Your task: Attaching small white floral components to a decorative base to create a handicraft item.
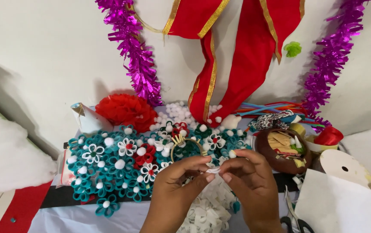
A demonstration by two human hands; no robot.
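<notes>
2 hands meet at the middle of the view, and everything else fans out around them. Far left, a white fluffy heap (8, 151) lies off to the side, apart from the work. Next comes a spread of teal felt flowers (108, 168) with white pompoms, laid flat on the tabletop (86, 218), likely so each finished one can be seen. Behind them sit a red paper ball (127, 110) and loose white pompoms (179, 112).

The left hand (174, 185) pinches one end of a small white felt strip (213, 171) with a narrow grip of thumb and forefinger; the right hand (248, 181) pinches the other end the same way, so the strip sits taut between the fingertips, raised above a pile of white strips (207, 207) directly below.

Right of the hands, a brown bowl (280, 162) holds small scraps close by, and black scissors (295, 224) lie at the lower edge.
</notes>
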